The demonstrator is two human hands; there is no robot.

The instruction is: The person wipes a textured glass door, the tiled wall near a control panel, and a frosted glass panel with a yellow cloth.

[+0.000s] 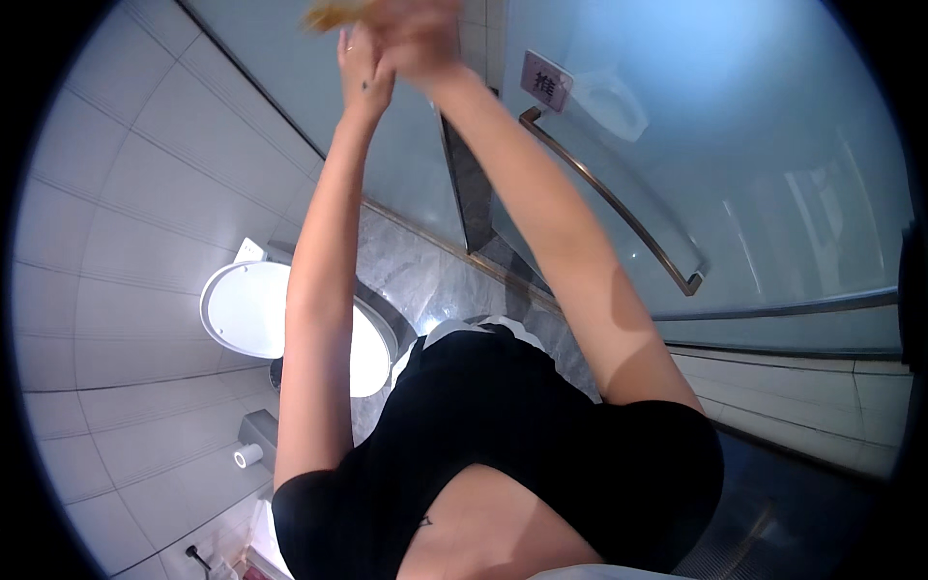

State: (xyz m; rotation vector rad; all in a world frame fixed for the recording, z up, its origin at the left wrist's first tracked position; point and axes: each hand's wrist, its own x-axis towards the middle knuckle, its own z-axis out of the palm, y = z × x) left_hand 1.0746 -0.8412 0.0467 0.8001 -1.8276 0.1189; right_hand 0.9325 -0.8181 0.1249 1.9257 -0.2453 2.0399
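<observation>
Both my arms stretch up to the top edge of the view, in front of the frosted glass panel (406,164). My right hand (418,41) is smeared by motion and looks closed on a yellow-brown thing (333,14), too blurred to name. Just below and left of it is my left hand (363,79), with a ring on one finger. The two hands overlap or touch at their edges. Most of the left fingers are hidden behind the right hand or cut off by the blur, so their grip is unclear.
A white toilet (246,307) with its lid raised stands at the left, partly behind my left forearm. At the right is a glass door with a long metal handle (619,208) and a small sign (546,80). A paper roll (248,455) hangs on the tiled wall (126,261).
</observation>
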